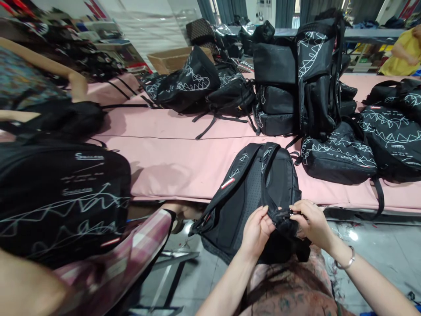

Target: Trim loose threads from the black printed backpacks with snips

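A black backpack [250, 193] leans from my lap onto the front edge of the pink table, its padded back and shoulder straps facing up. At the lower end of the strap on the right, my left hand [258, 228] curls its fingers around the black webbing. Close beside it, my right hand [311, 221] pinches the same strap end near a small dark fitting, too small to make out. A metal bracelet circles my right wrist. My fingertips hide part of the strap end.
The pink table [158, 162] runs across the view. Black backpacks with white scribbled print [338, 153] stand and lie along its far side and right. A co-worker's large backpack [62, 197] fills the left. A cardboard box [171, 60] sits behind. Another person [404, 52] is at far right.
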Motion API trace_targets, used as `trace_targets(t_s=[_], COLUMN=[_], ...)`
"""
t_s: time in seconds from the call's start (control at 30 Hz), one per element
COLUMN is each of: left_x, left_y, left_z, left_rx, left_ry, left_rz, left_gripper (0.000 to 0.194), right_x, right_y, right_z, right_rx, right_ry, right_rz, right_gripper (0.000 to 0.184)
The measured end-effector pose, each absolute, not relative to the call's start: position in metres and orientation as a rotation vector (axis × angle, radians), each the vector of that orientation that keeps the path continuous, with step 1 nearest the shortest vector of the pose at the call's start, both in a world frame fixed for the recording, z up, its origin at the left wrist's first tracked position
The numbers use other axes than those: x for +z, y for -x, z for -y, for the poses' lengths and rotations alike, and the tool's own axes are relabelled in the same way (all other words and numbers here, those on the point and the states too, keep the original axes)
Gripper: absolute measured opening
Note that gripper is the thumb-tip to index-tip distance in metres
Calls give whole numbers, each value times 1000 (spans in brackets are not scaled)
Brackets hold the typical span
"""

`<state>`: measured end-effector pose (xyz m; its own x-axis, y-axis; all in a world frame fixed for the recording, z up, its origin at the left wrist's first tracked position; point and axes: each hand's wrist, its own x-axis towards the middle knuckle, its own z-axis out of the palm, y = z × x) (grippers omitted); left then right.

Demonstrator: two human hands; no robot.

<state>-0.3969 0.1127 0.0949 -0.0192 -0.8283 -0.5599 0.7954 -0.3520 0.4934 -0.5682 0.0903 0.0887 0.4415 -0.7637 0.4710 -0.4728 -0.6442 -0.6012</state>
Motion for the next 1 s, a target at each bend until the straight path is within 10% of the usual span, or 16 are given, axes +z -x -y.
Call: trace_targets(t_s=[0.33, 1.0], left_x=[101, 100], left_y=[400, 398], left_z=[-112, -113], left_rx=[-1653, -1654], left_ry=[-955, -986], left_rz=[76, 83], left_gripper=[16, 15], right_x=[88, 101], right_y=[563, 580], right_z=[-101, -84], right_rx=[-1129, -994], right_ry=[1584, 2476], right_rz=[-965, -946], right_gripper=[8, 8])
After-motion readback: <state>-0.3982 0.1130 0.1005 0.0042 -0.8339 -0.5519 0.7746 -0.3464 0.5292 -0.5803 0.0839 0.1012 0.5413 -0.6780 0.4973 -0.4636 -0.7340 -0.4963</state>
